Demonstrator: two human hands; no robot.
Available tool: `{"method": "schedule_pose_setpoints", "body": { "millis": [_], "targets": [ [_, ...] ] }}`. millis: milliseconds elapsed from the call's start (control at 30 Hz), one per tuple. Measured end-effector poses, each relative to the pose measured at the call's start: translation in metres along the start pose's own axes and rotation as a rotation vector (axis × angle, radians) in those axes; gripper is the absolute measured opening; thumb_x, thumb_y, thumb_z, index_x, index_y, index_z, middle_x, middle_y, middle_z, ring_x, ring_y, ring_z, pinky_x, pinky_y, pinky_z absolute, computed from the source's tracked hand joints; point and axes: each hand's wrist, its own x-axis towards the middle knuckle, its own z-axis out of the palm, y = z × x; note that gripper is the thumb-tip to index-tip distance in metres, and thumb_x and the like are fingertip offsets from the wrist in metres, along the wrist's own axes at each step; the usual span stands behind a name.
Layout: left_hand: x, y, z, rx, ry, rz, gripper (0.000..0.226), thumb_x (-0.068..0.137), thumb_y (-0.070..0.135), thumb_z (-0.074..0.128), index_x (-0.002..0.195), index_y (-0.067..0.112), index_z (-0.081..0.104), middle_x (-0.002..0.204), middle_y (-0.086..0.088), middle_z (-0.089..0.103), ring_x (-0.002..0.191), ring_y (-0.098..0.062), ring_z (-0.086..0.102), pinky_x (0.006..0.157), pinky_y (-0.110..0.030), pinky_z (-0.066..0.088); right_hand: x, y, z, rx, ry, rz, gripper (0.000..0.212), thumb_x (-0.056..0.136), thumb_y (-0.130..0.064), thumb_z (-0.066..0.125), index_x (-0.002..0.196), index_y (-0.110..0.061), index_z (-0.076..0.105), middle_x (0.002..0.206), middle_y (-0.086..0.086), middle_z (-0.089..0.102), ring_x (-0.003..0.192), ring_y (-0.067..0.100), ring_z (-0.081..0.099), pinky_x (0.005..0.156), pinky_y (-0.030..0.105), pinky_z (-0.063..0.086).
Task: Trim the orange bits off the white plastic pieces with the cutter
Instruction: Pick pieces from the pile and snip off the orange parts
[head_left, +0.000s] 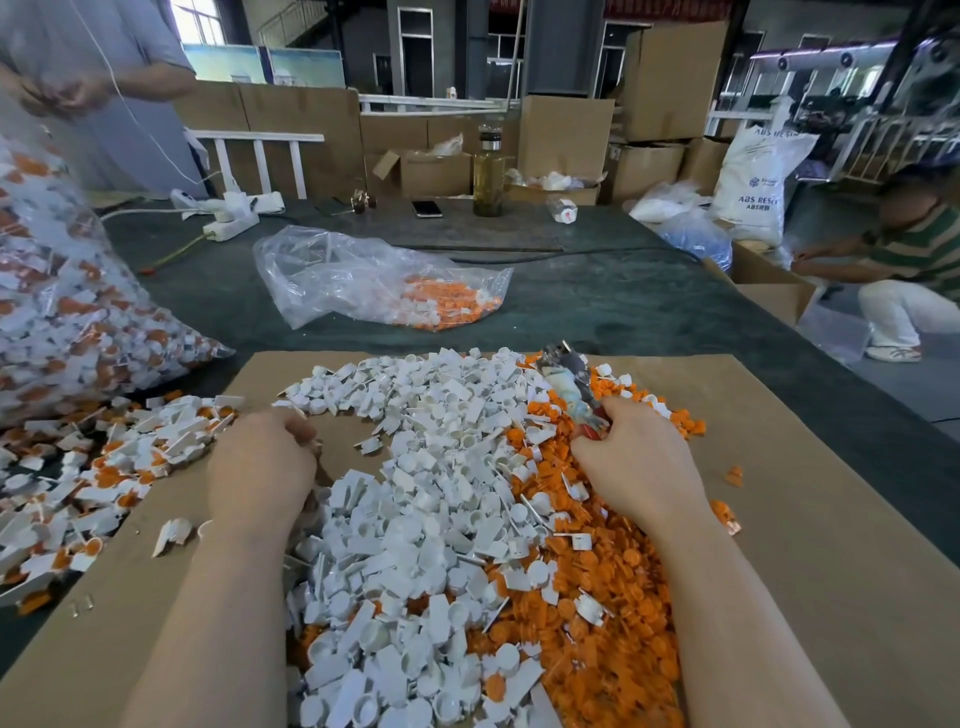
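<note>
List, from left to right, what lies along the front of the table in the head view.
Mixed white-and-orange pieces → left hand → white trimmed pile → right hand, gripping the cutter → orange bits → bare cardboard sheet.

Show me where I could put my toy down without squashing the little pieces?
The bare cardboard right of the orange bits, or the dark table beyond the plastic bag. The middle, under the white pieces, is crowded.
</note>
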Motion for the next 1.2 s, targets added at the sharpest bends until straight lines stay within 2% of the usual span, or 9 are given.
{"method": "schedule_pose_setpoints", "body": {
  "millis": [100,300,467,600,667,800,933,1033,1200],
  "targets": [
    [0.003,0.0,-0.001,0.004,0.014,0.004,0.02,0.09,0.008,0.064,0.105,0.022,0.067,0.099,-0.005,0.069,0.076,-0.02,0.055,0.063,-0.031,0.042,0.001,0.0,-0.001,-0.014,0.005,0.021,0.022,0.086,-0.026,0.056,0.068,-0.023,0.045,0.064,-0.005,0.052,0.055,0.009,0.048,0.045,0.023,0.027],
    [-0.001,0.011,-0.002,-0.174,-0.077,0.161,0.049,0.084,0.018,0.077,0.129,0.021,0.059,0.099,0.006,0.063,0.075,-0.007,0.056,0.056,-0.024,0.039,0.001,0.002,-0.002,-0.009,0.002,0.048,0.018,0.086,-0.028,0.057,0.07,-0.024,0.048,0.066,-0.005,0.054,0.056,0.01,0.051,0.044,0.023,0.029],
    [-0.014,0.023,-0.001,-0.358,-0.181,0.189,0.035,0.082,0.012,0.078,0.108,0.034,0.071,0.099,0.014,0.066,0.061,-0.002,0.06,0.047,-0.012,0.043,0.001,0.002,-0.001,-0.022,-0.04,0.083,0.016,0.086,-0.027,0.058,0.073,-0.025,0.048,0.069,-0.005,0.056,0.058,0.01,0.054,0.045,0.022,0.032],
    [-0.025,0.036,0.004,-0.531,-0.243,0.172,0.025,0.078,0.013,0.082,0.094,0.029,0.072,0.095,0.006,0.072,0.087,-0.02,0.072,0.072,-0.03,0.058,0.003,0.003,-0.003,-0.037,-0.044,0.099,0.015,0.087,-0.028,0.057,0.075,-0.027,0.049,0.071,-0.006,0.057,0.06,0.01,0.055,0.045,0.022,0.033],
    [-0.031,0.044,0.007,-0.592,-0.25,0.164,0.021,0.074,0.018,0.086,0.086,0.023,0.069,0.087,0.006,0.073,0.082,-0.021,0.07,0.081,-0.037,0.058,0.003,0.003,-0.002,-0.048,-0.047,0.09,0.016,0.087,-0.027,0.058,0.074,-0.026,0.049,0.071,-0.006,0.057,0.06,0.01,0.055,0.045,0.021,0.034],
    [-0.044,0.058,0.013,-0.644,-0.289,0.202,0.024,0.069,0.026,0.089,0.076,0.021,0.066,0.07,0.006,0.063,0.062,-0.013,0.053,0.064,-0.029,0.047,0.002,0.003,0.0,-0.069,-0.05,0.066,0.014,0.085,-0.024,0.061,0.074,-0.025,0.053,0.072,-0.006,0.057,0.061,0.009,0.055,0.045,0.021,0.035],
    [-0.053,0.067,0.022,-0.641,-0.326,0.198,0.024,0.069,0.024,0.089,0.073,0.019,0.066,0.058,0.012,0.059,0.048,-0.001,0.048,0.06,-0.022,0.043,0.001,0.001,0.004,-0.142,-0.12,0.062,0.007,0.086,-0.028,0.062,0.088,-0.024,0.057,0.081,-0.007,0.058,0.07,0.011,0.056,0.05,0.024,0.041],
    [-0.058,0.068,0.027,-0.633,-0.335,0.211,0.022,0.072,0.022,0.087,0.073,0.02,0.065,0.059,0.01,0.058,0.051,-0.004,0.05,0.059,-0.022,0.044,0.001,-0.001,0.006,-0.206,-0.157,0.057,0.01,0.087,-0.033,0.062,0.09,-0.024,0.058,0.08,-0.007,0.056,0.07,0.012,0.055,0.052,0.026,0.041],
    [-0.061,0.07,0.029,-0.665,-0.376,0.194,0.017,0.078,0.016,0.083,0.079,0.022,0.067,0.055,0.011,0.062,0.052,-0.004,0.059,0.06,-0.02,0.052,0.002,-0.001,0.004,-0.195,-0.229,0.043,0.012,0.086,-0.033,0.063,0.091,-0.023,0.058,0.083,-0.004,0.059,0.075,0.014,0.059,0.062,0.031,0.054]
  ]
}}
